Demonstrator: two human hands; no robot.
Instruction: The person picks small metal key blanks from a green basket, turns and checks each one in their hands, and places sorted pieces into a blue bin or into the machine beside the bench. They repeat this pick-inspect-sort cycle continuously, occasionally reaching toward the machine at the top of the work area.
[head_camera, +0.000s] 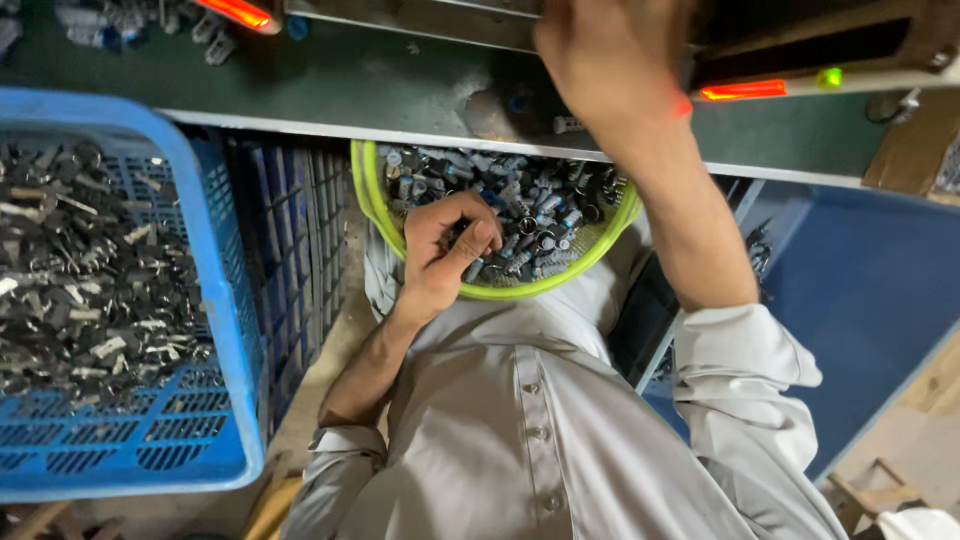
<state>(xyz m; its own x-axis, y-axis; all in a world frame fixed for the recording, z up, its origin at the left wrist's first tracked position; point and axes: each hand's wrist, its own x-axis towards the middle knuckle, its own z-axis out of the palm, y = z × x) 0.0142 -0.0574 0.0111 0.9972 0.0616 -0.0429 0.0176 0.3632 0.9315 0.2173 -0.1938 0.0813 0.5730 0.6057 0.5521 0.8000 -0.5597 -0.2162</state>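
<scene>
Fingers of the left hand (445, 245) curl around small metal parts (520, 215) in a yellow-green basket (372, 195) on the lap; right hand's (610, 60) grip up at the bench (350, 85) is unclear. Blue crate (215, 250) alongside.

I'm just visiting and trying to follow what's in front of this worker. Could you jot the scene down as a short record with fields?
Left hand: fingers curled, picking among small metal parts
Right hand: raised to the machine above the green bench; grip cannot be told
Container: yellow-green basket on the lap, against the bench edge
Beside: blue crate of dark metal pieces, on the person's left
Lights: red indicator strip lit
</scene>
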